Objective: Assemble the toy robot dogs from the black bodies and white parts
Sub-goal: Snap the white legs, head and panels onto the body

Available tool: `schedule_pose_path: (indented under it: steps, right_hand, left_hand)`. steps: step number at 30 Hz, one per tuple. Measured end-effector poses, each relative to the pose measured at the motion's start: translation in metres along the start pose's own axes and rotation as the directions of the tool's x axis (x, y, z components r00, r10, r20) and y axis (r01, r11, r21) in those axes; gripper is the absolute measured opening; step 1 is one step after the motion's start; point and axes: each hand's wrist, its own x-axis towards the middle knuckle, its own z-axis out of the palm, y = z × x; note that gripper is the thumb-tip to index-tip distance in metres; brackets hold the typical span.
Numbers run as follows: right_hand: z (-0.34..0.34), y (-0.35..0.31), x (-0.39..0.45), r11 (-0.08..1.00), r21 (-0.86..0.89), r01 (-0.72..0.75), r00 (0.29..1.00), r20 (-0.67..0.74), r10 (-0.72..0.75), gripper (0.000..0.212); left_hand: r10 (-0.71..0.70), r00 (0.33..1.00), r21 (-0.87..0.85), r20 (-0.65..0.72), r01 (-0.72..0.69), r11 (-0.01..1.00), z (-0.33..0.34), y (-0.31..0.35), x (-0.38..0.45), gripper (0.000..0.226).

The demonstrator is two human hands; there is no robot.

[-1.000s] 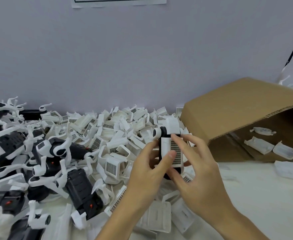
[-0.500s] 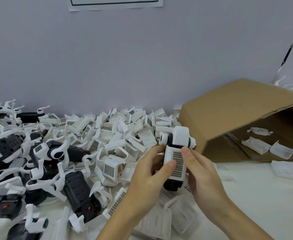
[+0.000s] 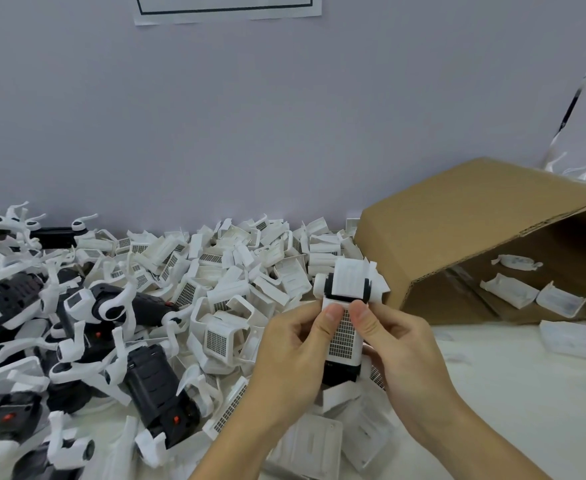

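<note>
Both hands hold one toy dog body [image 3: 344, 336] upright in the middle of the view. It is black with a white grid-patterned cover on its face and a white head piece at the top. My left hand [image 3: 293, 355] grips its left side and my right hand [image 3: 400, 351] its right side, both thumbs pressing the cover's top edge. A heap of loose white parts [image 3: 215, 271] lies behind and to the left. Black bodies with white legs [image 3: 77, 327] are piled at far left.
A brown cardboard box [image 3: 464, 237] lies tipped on its side at right, with a few white shells inside. More white shells [image 3: 575, 337] lie on the white table [image 3: 509, 410] before it. Flat white covers sit under my wrists. A grey wall stands close behind.
My right thumb has moved up onto the cover's top edge beside the left thumb. The dog body has shifted slightly right and stands straighter.
</note>
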Motion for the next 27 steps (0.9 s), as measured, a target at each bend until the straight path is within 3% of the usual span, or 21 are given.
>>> schedule_pose_path:
  steps: [9,13,16,20,27]
  right_hand:
    - [-0.001,0.003,0.001,0.998,-0.062,0.027,0.998,0.062,-0.023,0.033]
    - [-0.003,0.004,0.002,0.982,-0.168,0.082,0.994,0.087,-0.068,0.026]
    - [-0.003,0.007,0.002,0.971,-0.210,0.115,0.992,0.074,-0.102,0.024]
    - [-0.003,0.009,0.003,0.947,-0.279,0.159,0.987,0.077,-0.143,0.021]
    - [-0.005,0.012,0.004,0.947,-0.251,0.199,0.978,0.106,-0.178,0.026]
  left_hand:
    - [-0.088,0.995,-0.081,-0.044,0.085,0.993,0.000,-0.003,0.002,0.041]
    - [-0.197,0.980,-0.242,0.000,0.191,0.951,-0.005,-0.004,0.003,0.033]
    - [-0.169,0.986,-0.104,-0.011,0.167,0.981,-0.006,-0.006,0.002,0.020]
    - [-0.104,0.994,0.039,-0.039,0.106,0.994,-0.005,-0.005,0.001,0.023]
    - [-0.055,0.998,0.004,-0.037,0.055,0.998,-0.005,-0.001,0.001,0.027]
